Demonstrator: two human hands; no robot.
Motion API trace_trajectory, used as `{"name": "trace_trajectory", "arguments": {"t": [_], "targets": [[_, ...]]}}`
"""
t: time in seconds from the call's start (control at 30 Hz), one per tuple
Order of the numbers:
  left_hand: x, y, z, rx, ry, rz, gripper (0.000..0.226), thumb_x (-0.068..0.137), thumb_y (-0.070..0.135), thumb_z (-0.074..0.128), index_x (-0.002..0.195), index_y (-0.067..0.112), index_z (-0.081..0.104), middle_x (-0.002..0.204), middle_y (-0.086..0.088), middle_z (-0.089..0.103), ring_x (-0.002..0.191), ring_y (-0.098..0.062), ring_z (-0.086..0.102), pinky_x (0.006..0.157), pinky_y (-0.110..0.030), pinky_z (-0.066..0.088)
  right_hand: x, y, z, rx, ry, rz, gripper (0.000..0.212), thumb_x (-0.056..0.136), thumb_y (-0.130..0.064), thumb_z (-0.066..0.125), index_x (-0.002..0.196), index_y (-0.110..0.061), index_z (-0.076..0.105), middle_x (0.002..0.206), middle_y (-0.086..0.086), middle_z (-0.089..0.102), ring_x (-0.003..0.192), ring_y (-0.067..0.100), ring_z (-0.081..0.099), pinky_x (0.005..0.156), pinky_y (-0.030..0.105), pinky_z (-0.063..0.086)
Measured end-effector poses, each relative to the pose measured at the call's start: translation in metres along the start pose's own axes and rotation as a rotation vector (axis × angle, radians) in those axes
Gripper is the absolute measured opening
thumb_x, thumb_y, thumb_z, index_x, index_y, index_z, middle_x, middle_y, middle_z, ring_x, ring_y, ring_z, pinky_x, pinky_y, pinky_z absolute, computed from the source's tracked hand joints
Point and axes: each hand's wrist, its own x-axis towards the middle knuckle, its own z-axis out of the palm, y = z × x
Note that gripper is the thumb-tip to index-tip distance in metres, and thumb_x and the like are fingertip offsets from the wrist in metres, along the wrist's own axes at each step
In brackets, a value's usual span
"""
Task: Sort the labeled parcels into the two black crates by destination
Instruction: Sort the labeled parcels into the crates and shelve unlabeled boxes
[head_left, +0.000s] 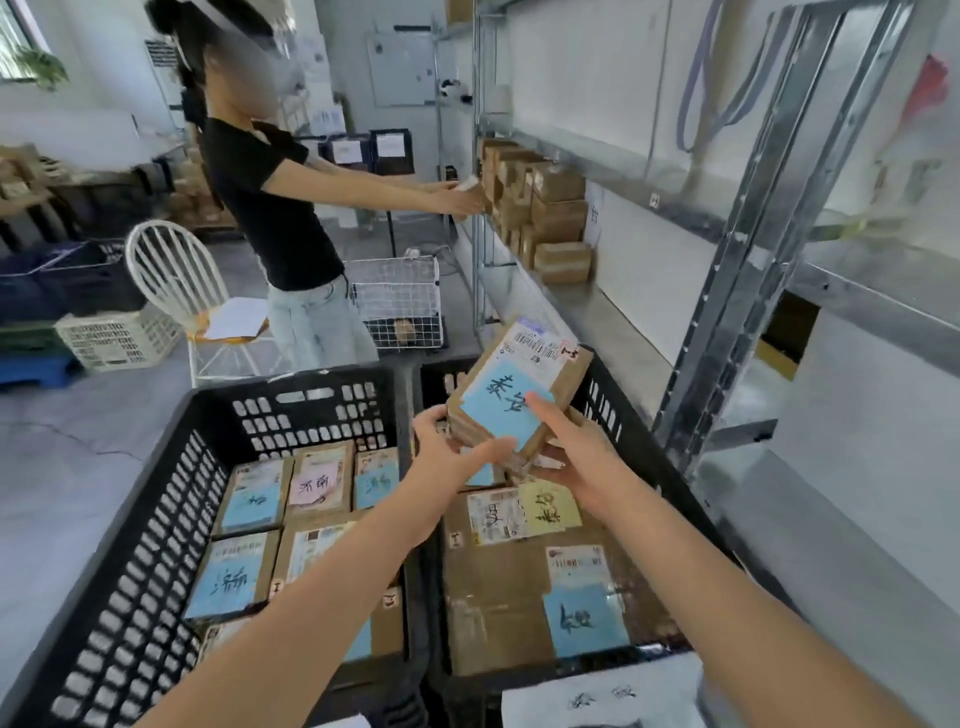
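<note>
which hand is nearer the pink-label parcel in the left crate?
Left. The left hand grips the lifted blue-label parcel to the right of the pink-label parcel; the right hand holds its other side, farther right.

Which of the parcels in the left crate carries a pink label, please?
The middle parcel of the back row in the left crate; those on either side of it carry blue labels.
</note>
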Motion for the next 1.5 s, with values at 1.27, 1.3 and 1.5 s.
{"name": "trace_trajectory", "arguments": {"t": [1.27,1.3,1.5], "targets": [[0.143,-0.049,0.003,1.17,0.31,0.034,0.076,0.096,0.044,-0.001,0.151,-0.008,0.007,0.159,-0.023,0.007,0.149,-0.033,0.006,0.121,-0.035,0.003,0.173,0.049,0.025,-0.522,-0.167,0.121,0.055,0.091,-0.054,0.058,0.135,-0.021,0.057,0.11,-0.005,0.065,0.089,0.005,0.057,0.066,0.02,0.042],[0.142,-0.046,0.004,1.123,0.308,0.012,0.066,0.102,0.038,0.013,0.151,-0.006,0.012,0.159,-0.022,0.01,0.148,-0.033,0.008,0.12,-0.036,0.005,0.169,0.047,0.027,-0.532,-0.158,0.121,0.057,0.091,-0.055,0.057,0.136,-0.02,0.057,0.113,-0.004,0.065,0.091,0.007,0.058,0.068,0.021,0.044],[0.138,-0.019,-0.005,1.074,0.187,-0.014,0.066,0.102,0.036,0.043,0.15,-0.001,0.016,0.155,-0.014,0.01,0.146,-0.027,0.009,0.118,-0.032,0.008,0.147,0.015,0.028,-0.791,-0.096,0.058,0.069,0.095,-0.068,0.025,0.118,-0.015,0.062,0.119,0.01,0.06,0.116,0.025,0.055,0.095,0.03,0.041]]}}
